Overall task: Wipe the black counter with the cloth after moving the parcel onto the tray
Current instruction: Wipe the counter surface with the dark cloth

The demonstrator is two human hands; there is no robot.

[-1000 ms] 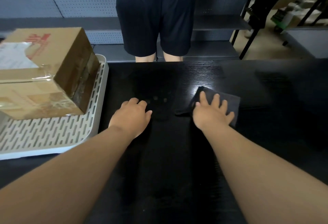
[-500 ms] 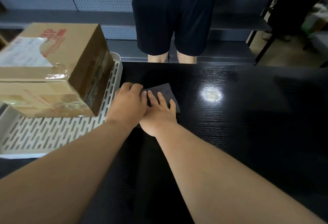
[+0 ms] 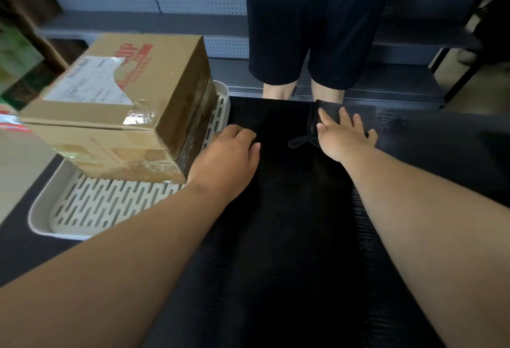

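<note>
On the black counter (image 3: 276,237), right hand (image 3: 345,139) (splayed flat) presses the cloth (image 3: 365,114)

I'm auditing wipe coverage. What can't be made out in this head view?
Head view:
- White label on the brown cardboard parcel: text blurred.
- Dark grey cloth: middle hidden under the right hand.
- White slotted plastic tray: far part covered by the parcel.
- Black counter: dirt or wetness indistinguishable.

The cardboard parcel (image 3: 116,105) sits on the white slotted tray (image 3: 82,207) at ten o'clock. At one o'clock the right hand (image 3: 345,136) presses flat on the dark cloth (image 3: 358,116) on the black counter (image 3: 289,237); the left hand (image 3: 226,156) rests just beside the tray.
</note>
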